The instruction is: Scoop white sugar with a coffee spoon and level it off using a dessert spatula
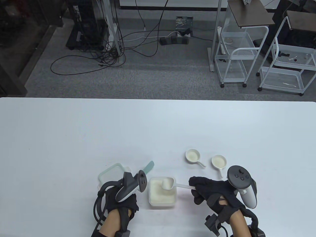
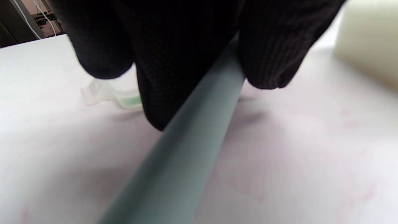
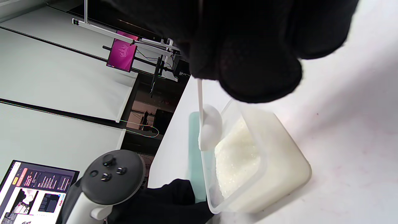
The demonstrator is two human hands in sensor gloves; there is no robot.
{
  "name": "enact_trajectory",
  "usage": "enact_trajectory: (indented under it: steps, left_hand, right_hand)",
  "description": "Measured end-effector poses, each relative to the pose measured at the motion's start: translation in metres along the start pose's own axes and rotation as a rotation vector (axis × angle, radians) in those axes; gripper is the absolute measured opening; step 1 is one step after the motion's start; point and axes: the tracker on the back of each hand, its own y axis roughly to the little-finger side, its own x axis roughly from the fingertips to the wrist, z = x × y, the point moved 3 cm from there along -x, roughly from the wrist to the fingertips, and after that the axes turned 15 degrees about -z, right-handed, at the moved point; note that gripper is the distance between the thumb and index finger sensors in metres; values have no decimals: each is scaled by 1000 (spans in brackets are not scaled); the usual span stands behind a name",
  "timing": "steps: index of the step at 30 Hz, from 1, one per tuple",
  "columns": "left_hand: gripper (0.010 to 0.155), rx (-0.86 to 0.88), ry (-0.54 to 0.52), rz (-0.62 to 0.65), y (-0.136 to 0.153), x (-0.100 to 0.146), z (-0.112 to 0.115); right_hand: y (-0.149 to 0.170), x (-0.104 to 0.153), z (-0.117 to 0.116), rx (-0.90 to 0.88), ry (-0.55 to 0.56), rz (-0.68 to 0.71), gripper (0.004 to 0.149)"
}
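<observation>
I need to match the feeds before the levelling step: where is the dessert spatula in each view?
Table view: dessert spatula juts up-right from the left hand, left of the sugar container.
Left wrist view: its grey-green handle runs diagonally under the fingers.
Right wrist view: only a pale teal strip behind the container.
Shared landmark: sugar container.

A wide stretch of bare white table [image 1: 148,123] lies beyond the items, open across its far half and left side. Near the front edge, a sugar container [image 1: 162,195] sits between the 2 hands. Its lid [image 1: 111,174] lies just left and behind it. 2 small handled dishes [image 1: 193,156] stand close together to the right rear, with a narrow gap between them and the container.
</observation>
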Motion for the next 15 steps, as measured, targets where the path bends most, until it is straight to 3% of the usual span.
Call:
enact_trajectory:
  steps: [7, 15]
  left_hand:
    - [57, 330, 146, 196, 9, 21, -28]
    - [57, 331, 204, 345, -20, 49, -28]
  right_hand:
    - [0, 0, 0, 2, 0, -4, 43]
    - [1, 0, 1, -4, 0, -7, 43]
